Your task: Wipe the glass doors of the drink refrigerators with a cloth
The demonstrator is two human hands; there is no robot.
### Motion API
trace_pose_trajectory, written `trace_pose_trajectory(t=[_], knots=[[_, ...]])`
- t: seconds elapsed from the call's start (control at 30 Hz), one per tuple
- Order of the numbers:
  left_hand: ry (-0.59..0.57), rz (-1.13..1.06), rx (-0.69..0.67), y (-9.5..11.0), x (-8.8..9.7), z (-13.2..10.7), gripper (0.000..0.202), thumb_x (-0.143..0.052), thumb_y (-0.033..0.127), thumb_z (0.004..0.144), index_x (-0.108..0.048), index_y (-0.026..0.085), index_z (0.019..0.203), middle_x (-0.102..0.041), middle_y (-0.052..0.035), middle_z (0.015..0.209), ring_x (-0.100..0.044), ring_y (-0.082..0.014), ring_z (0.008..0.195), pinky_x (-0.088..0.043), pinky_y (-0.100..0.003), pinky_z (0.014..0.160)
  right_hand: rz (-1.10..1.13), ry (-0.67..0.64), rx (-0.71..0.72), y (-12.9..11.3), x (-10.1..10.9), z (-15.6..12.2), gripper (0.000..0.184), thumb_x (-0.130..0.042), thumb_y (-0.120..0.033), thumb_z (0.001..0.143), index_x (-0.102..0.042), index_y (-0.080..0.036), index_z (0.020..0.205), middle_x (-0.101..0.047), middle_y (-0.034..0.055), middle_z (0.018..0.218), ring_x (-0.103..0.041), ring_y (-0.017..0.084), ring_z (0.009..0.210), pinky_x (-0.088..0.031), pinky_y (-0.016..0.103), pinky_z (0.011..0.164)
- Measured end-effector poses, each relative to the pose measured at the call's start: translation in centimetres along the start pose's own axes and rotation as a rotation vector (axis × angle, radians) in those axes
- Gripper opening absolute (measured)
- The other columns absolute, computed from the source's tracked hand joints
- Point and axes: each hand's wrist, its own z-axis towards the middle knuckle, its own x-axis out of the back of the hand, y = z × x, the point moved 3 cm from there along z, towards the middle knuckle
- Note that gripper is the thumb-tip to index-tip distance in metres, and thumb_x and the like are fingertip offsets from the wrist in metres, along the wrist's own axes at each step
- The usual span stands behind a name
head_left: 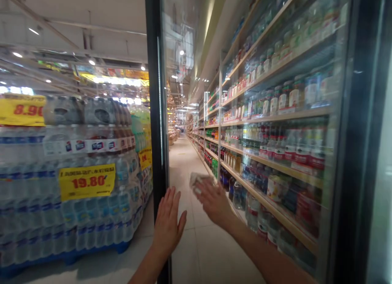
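A tall glass door (196, 96) with a black frame (157, 153) stands swung out in front of me. My left hand (168, 220) lies against the frame and the edge of the glass, its fingers stretched and the thumb apart. Over the lower middle of the pane, my right hand (212, 198) holds a pale, crumpled cloth (200, 181) flat to the glass. The cloth is slightly blurred, and the palm hides part of it.
Stacked packs of bottled water (101, 227) stand on a blue pallet (70, 255) at left, with yellow price signs (87, 181). Shelves of bottled drinks (275, 161) show through or in the glass at right. Tiled floor (182, 153) runs along an aisle.
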Motion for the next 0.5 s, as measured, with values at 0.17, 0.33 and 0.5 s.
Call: trace_pose_trajectory(t=[0.17,0.33,0.5], knots=[[0.069,-0.027,0.043,-0.9,1.3,0.6,0.063,-0.046,0.022,0.085,-0.020,0.016,0.141,-0.034,-0.0165,0.143,-0.025,-0.0259,0.136,-0.026,-0.048,0.108,-0.095,0.081,-0.274,3.5,1.5,2.4,0.045,-0.045,-0.017,0.083,-0.049,-0.020,0.127,-0.048,0.0087,0.135,-0.020,0.023,0.138,-0.003,0.051,0.111],[0.093,-0.018,0.128,-3.0,2.2,1.1,0.062,-0.045,0.024,0.086,-0.019,0.016,0.141,-0.029,-0.0175,0.145,-0.025,-0.0280,0.135,-0.028,-0.051,0.106,0.097,-0.112,0.170,-2.9,-1.4,1.7,0.043,-0.043,-0.021,0.086,-0.046,-0.024,0.130,-0.041,0.0026,0.142,-0.023,0.019,0.136,-0.005,0.046,0.113],[0.134,-0.017,0.145,-5.3,3.3,1.7,0.065,-0.047,0.025,0.085,-0.016,0.019,0.142,-0.027,-0.0156,0.146,-0.025,-0.0280,0.135,-0.028,-0.051,0.107,0.096,-0.076,0.122,-1.5,-1.8,8.4,0.046,-0.040,-0.017,0.086,-0.043,-0.025,0.132,-0.039,0.0010,0.143,-0.023,0.020,0.136,-0.004,0.050,0.113]])
